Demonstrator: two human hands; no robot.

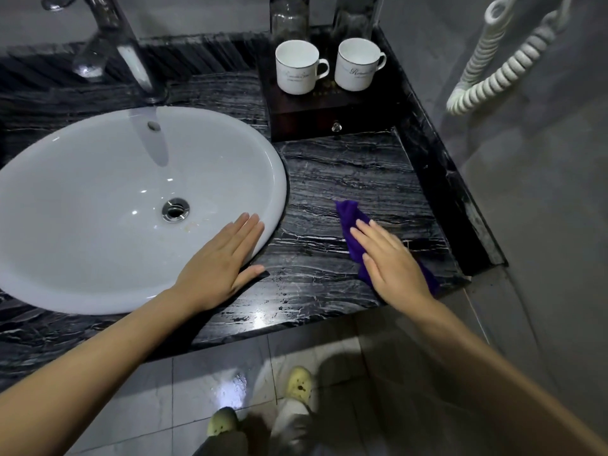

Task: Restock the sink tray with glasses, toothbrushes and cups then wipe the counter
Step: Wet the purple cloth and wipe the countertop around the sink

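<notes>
My right hand (391,261) lies flat, fingers together, pressing a purple cloth (350,222) onto the black marbled counter (345,172) right of the sink. My left hand (220,261) rests flat and empty on the white sink rim (274,199), thumb on the counter. At the back right a dark wooden tray (329,118) with a small knob holds two white cups (297,67) (357,64). Behind them stand two clear glasses (289,18) (353,18), their tops cut off by the frame. No toothbrushes are visible.
A chrome faucet (125,51) rises behind the white basin, whose drain (175,209) sits mid-bowl. A raised black ledge (450,179) borders the counter's right side. A white coiled cord (493,67) hangs on the grey wall. Below, my feet in pale clogs (299,385) stand on grey tiles.
</notes>
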